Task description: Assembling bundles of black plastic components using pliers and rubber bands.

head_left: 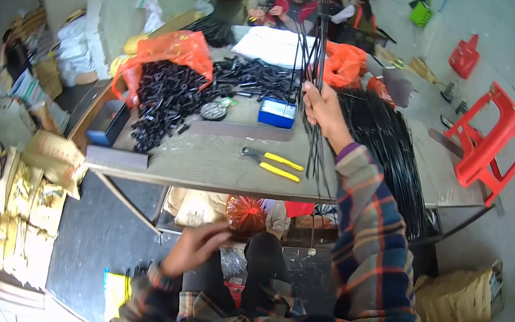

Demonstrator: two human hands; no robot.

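Note:
My right hand [326, 111] is raised over the table, its fingers wrapped round a bundle of long thin black rods [320, 44]. The rods stand nearly upright, and their lower ends hang down past my wrist. Above my lap, apart from the table edge, my left hand [196, 248] has its fingers stretched out, with nothing seen in it; it is slightly blurred. On the table before me lie yellow-handled pliers [276, 164]. Behind them sits a small blue box [276, 113]. A large pile of similar black rods [384, 140] lies to the right of my right hand.
Small black parts [171, 91] spill from an orange plastic bag [170, 51] at the left. A red stool [490, 142] stands on the table's right side. A red bag [246, 214] sits beneath the table [202, 173]. A person [296, 10] works beyond it.

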